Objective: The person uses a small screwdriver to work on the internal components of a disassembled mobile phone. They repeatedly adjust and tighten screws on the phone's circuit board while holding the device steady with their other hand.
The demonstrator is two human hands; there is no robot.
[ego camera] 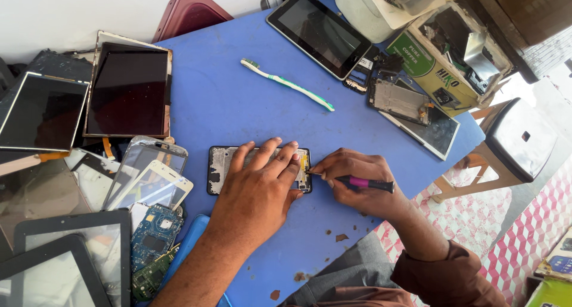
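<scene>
Left hand (262, 182) pins opened phone (221, 167); right hand (354, 179) apparently probes.

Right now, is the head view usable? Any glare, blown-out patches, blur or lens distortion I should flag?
Head view: sharp on the left hand, right hand and opened phone; daylight overexposes the white wall and the floor at right; soft reflections on the dark tablet screens; short shadows under both hands; wide-angle bending towards the table edges.

The opened phone (223, 167) is lying under the left hand (260, 185), with the right hand (357, 182) just beside it holding a screwdriver (363, 182). A toothbrush (287, 84) is lying beyond both hands, and loose screens (146, 176) are piling up left of the left hand.
</scene>
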